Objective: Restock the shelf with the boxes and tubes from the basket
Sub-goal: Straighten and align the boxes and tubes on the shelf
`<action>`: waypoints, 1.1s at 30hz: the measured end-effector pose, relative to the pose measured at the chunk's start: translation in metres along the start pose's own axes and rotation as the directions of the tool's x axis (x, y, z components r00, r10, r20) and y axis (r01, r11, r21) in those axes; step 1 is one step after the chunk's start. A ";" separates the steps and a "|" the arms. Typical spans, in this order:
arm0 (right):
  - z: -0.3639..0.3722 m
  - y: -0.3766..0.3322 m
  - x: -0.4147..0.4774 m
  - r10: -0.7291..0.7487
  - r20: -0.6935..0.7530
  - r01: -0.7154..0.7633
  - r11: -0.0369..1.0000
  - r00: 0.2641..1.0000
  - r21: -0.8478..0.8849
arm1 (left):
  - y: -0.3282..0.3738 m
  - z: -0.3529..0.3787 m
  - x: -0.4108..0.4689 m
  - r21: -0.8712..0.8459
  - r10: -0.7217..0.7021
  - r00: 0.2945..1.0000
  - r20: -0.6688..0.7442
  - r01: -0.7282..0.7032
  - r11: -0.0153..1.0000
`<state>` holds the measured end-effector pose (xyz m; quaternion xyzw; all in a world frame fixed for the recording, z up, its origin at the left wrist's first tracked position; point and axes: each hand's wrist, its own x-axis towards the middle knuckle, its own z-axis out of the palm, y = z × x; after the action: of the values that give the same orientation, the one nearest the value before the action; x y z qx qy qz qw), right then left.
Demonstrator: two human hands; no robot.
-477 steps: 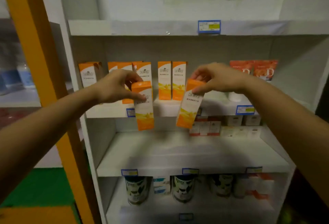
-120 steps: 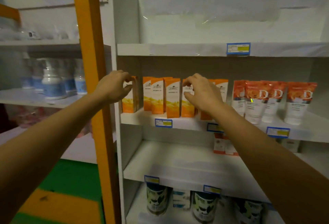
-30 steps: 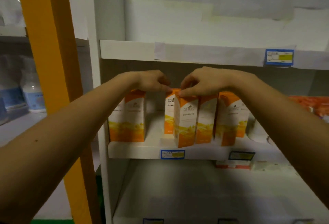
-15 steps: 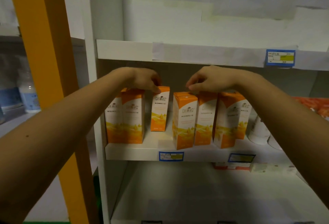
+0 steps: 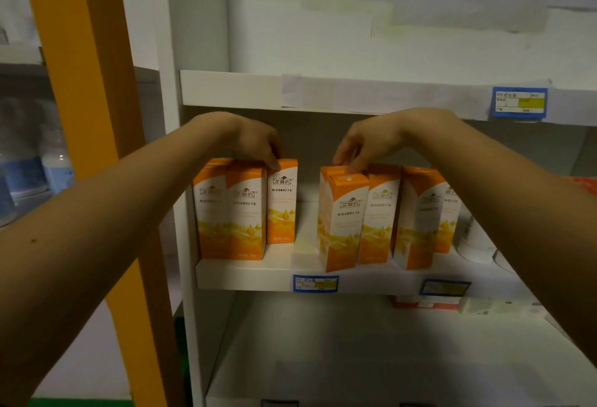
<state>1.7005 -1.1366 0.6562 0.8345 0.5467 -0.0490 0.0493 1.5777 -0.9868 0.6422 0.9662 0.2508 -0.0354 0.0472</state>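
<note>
**Operator:** Shelf status?
**Technician:** The white middle shelf (image 5: 252, 274) carries upright orange boxes (image 5: 245, 212) in two groups, with a gap between. A blue price label (image 5: 315, 283) sits on its front edge. An orange post (image 5: 87, 115) stands left.
**Operator:** Hands?
**Technician:** The left hand (image 5: 255, 144) curls over the rear box (image 5: 281, 209) top, apparently gripping. The right hand (image 5: 365, 144) pinches the front box (image 5: 342, 222) top. Both boxes stand on the shelf.
</note>
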 end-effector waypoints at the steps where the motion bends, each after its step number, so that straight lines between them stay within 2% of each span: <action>1: 0.000 -0.001 0.001 -0.002 0.002 0.002 1.000 1.000 -0.003 | 0.000 0.001 0.000 -0.003 0.003 1.000 0.002 -0.003 1.000; 4: 0.003 -0.004 0.001 -0.018 -0.023 0.019 1.000 1.000 0.024 | 0.001 0.003 -0.001 -0.022 0.000 1.000 -0.001 0.000 1.000; 8: 0.005 -0.006 0.003 -0.025 -0.034 0.027 0.999 0.999 0.046 | 0.007 0.002 -0.008 -0.068 0.044 0.980 -0.196 -0.059 0.996; 10: 0.005 -0.007 0.005 -0.027 -0.039 0.029 0.998 0.999 0.054 | 0.011 0.000 -0.009 -0.051 0.077 0.971 -0.228 -0.091 0.995; 16: 0.003 -0.015 0.011 -0.071 -0.097 0.081 0.991 0.993 0.103 | 0.008 -0.003 -0.011 -0.010 0.038 0.980 -0.193 -0.041 0.999; 23: 0.005 -0.030 0.016 -0.125 -0.103 0.136 0.985 0.987 0.105 | -0.004 0.004 -0.005 -0.080 -0.041 0.986 -0.162 0.028 0.996; 33: 0.012 -0.055 0.026 -0.164 -0.162 0.177 0.982 0.973 0.071 | -0.005 0.008 -0.008 -0.178 0.014 0.997 -0.082 -0.029 0.984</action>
<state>1.6602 -1.0928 0.6393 0.7871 0.6159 -0.0110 -0.0333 1.5675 -0.9870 0.6348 0.9614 0.2442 0.0269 0.1242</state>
